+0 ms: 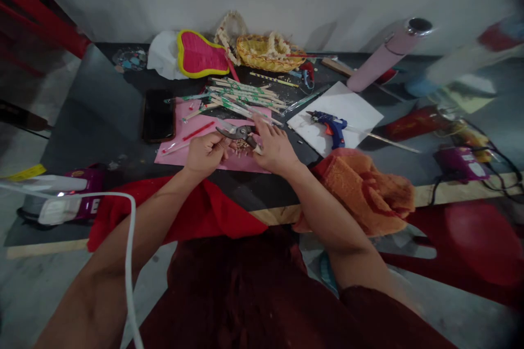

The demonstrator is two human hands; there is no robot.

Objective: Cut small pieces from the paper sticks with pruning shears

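My left hand (pixel 204 155) grips a pair of black-jawed pruning shears (pixel 237 133) above a sheet of pink paper (pixel 180 157). My right hand (pixel 274 147) is close beside the shears, its fingers pinching a small pale stick piece (pixel 257 146) at their end. Small wood chips (pixel 242 145) lie on the paper beneath my hands. Just beyond lies a heap of green-patterned paper-wrapped sticks (pixel 241 97). Part of the shears is hidden by my fingers.
A blue hot glue gun (pixel 332 128) lies on a white board (pixel 352 109) to the right. A black phone (pixel 159 115), woven basket (pixel 268 53), pink-and-yellow padded piece (pixel 202 54) and pink tube (pixel 382 54) stand around the dark table. An orange towel (pixel 364 191) hangs over its front edge.
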